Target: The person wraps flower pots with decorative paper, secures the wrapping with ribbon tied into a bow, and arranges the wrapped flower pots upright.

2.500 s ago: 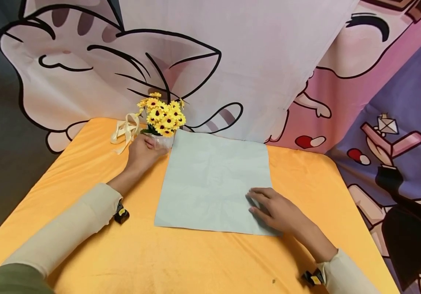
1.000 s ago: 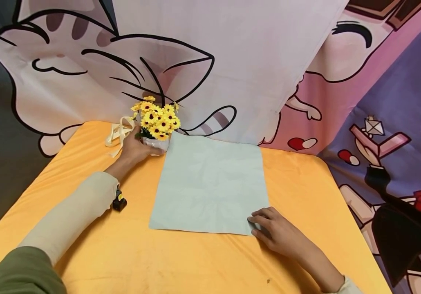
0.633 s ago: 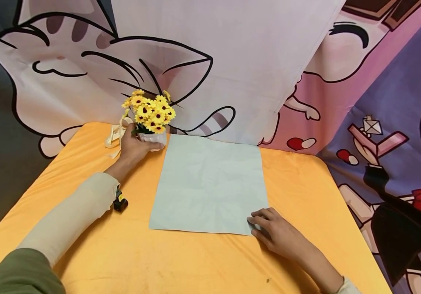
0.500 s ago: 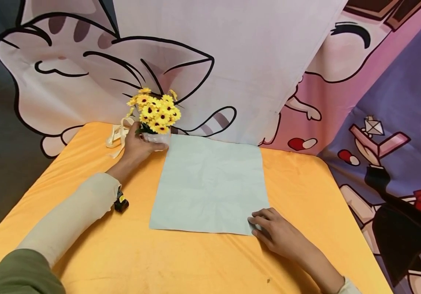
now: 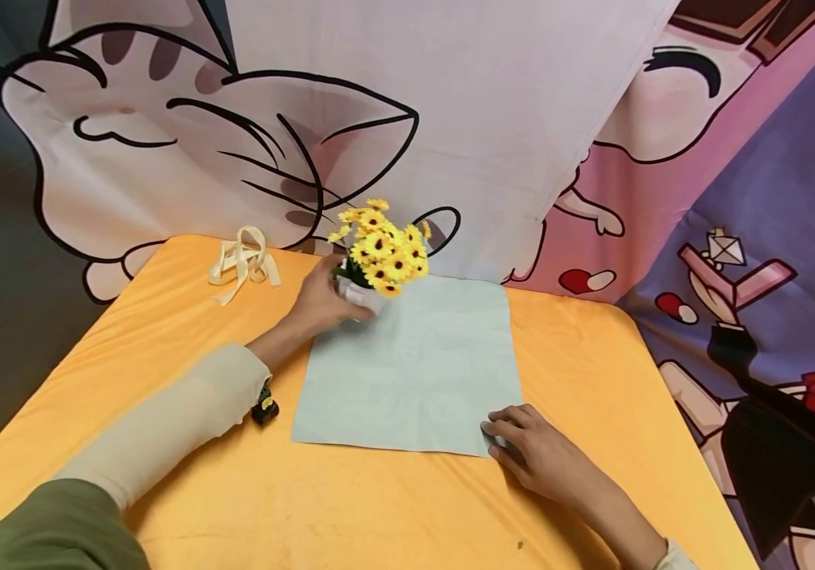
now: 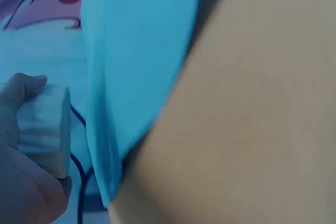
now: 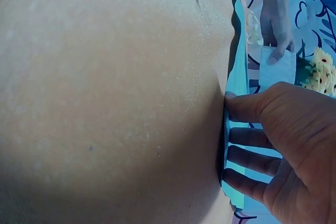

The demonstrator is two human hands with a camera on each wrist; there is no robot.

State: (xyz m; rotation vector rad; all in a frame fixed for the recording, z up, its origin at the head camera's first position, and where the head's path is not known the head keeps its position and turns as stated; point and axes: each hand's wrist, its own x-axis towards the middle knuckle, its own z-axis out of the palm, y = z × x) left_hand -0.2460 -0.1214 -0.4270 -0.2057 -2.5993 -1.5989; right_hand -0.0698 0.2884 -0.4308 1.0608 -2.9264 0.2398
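A small white pot (image 5: 361,299) of yellow artificial-looking daisies (image 5: 386,252) is held by my left hand (image 5: 318,299), thumb on the near side. It hangs slightly tilted above the far left part of a pale blue sheet of paper (image 5: 422,368). In the left wrist view a gap shows between the pot (image 6: 44,121) and the sheet (image 6: 139,56). My right hand (image 5: 536,451) rests its fingertips on the sheet's near right corner. Seen from the right wrist, the right hand's fingers (image 7: 252,160) are spread along the paper's edge, gripping nothing.
A loose heap of cream ribbon (image 5: 244,261) lies at the table's far left. An orange cloth (image 5: 350,507) covers the table. Printed cartoon curtains (image 5: 493,142) hang behind and to the right, close against the table's edges.
My left hand first gripped the pot beside the ribbon, lifted it, then carried it right over the sheet. The right hand slid nearer to the sheet's corner, then stayed still.
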